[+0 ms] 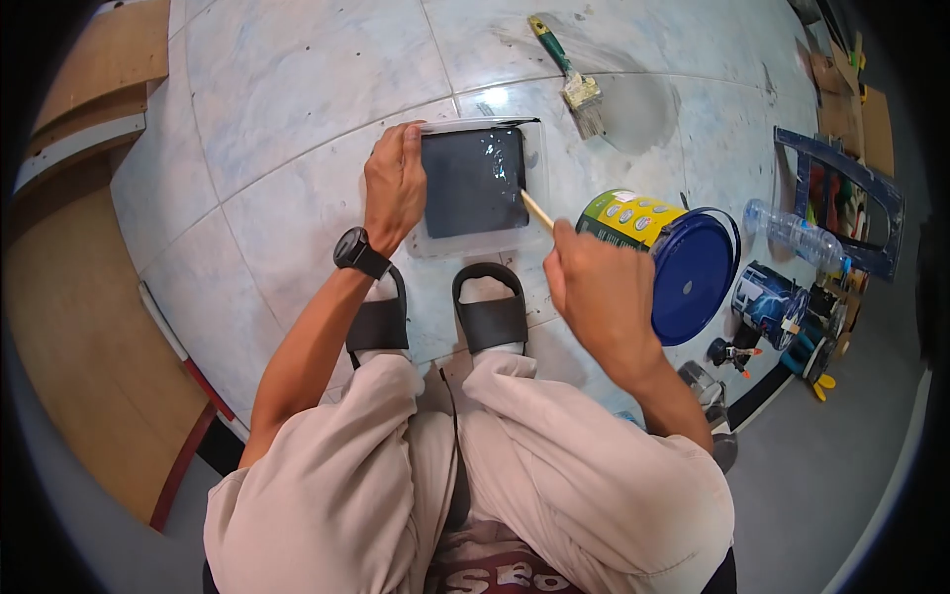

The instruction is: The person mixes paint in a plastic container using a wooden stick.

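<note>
Beside the tub (465,245), the right hand (606,285) holds a stick (537,209).

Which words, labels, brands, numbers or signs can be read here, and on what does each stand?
"Seo", perhaps, middle letter unclear: on the shirt.
Yellow-and-green bucket label: print too small and blurred to read.
Blue can: markings too blurred to read.
Watch: nothing legible.
Container, stick: none readable.

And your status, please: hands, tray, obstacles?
Left hand at left side of tray. Right hand gripping stick, tip at dark contents. Bucket beside right hand; tray unblocked.
</note>
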The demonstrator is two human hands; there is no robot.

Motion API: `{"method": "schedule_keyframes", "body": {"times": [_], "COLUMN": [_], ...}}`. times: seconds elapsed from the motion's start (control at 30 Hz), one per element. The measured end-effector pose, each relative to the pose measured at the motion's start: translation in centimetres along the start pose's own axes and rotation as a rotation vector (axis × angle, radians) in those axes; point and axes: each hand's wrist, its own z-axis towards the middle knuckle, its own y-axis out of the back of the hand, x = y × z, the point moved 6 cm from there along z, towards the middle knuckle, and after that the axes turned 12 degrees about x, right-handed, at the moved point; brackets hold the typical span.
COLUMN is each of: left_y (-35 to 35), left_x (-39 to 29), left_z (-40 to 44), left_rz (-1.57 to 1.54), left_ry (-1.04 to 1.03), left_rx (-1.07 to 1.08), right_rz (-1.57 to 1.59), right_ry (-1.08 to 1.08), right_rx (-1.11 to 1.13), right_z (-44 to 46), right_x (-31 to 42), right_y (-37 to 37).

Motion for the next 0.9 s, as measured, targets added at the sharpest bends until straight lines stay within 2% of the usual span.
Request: {"method": "schedule_keyframes", "body": {"times": [0.07,0.13,0.2,0.3,0.4,0.53,0.63,0.73,0.83,0.9], "left_y": [-0.1,0.0,0.1,0.4,0.7,0.9,0.8,0.9,0.8,0.6], "left_x": [0.6,0.6,0.5,0.8,0.8,0.7,0.8,1.0,1.0,1.2], "left_z": [-0.1,-0.1,0.1,0.2,0.4,0.5,0.5,0.6,0.7,0.7], "left_rz": [-0.082,-0.077,-0.072,-0.095,-0.121,-0.128,-0.130,-0.111,-0.103,-0.105], "left_ry": [0.105,0.099,0.087,0.099,0.045,-0.005,-0.041,-0.055,-0.036,-0.034], "left_rx": [0.025,0.028,0.036,0.087,0.112,0.132,0.123,0.130,0.159,0.170], "right_rz": [0.056,0.117,0.315,0.338,0.323,0.248,0.157,0.260,0.503,0.528], "right_ry": [0.026,0.046,0.115,0.214,0.200,0.134,0.062,0.014,0.052,0.041], "right_rx": [0.022,0.044,-0.028,-0.162,-0.282,-0.290,-0.215,-0.096,-0.198,-0.198], "right_z": [-0.9,-1.0,-0.8,1.0,3.7,4.1,2.1,0.2,-0.4,1.1], "right_x": [0.5,0.7,1.5,2.5,2.2,0.6,-0.7,-1.0,-0.1,0.6], "right_y": [-0.7,-1.4,-1.6,-2.1,-1.6,0.4,0.8,-0.6,-3.4,-3.6]}}
